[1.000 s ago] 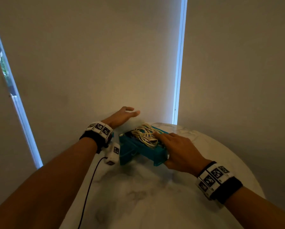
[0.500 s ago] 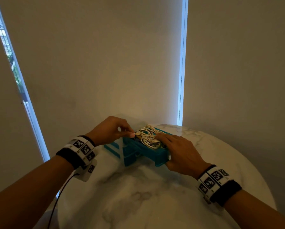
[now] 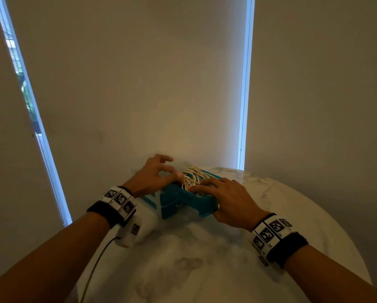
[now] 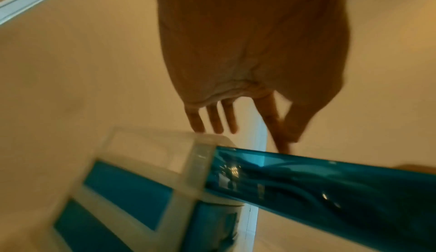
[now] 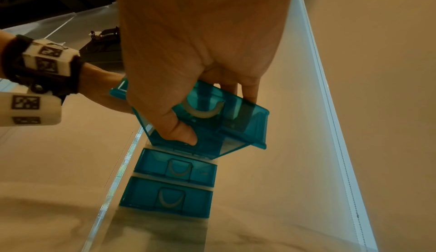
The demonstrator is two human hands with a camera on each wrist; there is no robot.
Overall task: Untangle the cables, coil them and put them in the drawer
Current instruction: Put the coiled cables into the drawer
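A teal drawer unit (image 3: 167, 206) stands on the marble table (image 3: 205, 270). Its top drawer (image 3: 205, 206) is pulled out, and a pile of white cables (image 3: 190, 179) bulges above its rim. My right hand (image 3: 207, 191) grips the drawer front, fingers over the cables and thumb against the front, as the right wrist view shows (image 5: 217, 114). My left hand (image 3: 175, 174) is at the pile's left edge, thumb and index meeting on the cables. The blurred left wrist view shows the left hand (image 4: 285, 140) behind the drawer wall (image 4: 330, 187). Two lower drawers (image 5: 169, 200) are closed.
The unit stands near the far edge of the round table, close to the drawn window blinds (image 3: 139, 84). The table's edge curves away at the right (image 3: 336, 215). A thin black wire (image 3: 95, 265) hangs from my left wrist device.
My left hand has come down from behind the unit to the left edge of the cable pile. My right hand has stayed on the drawer front.
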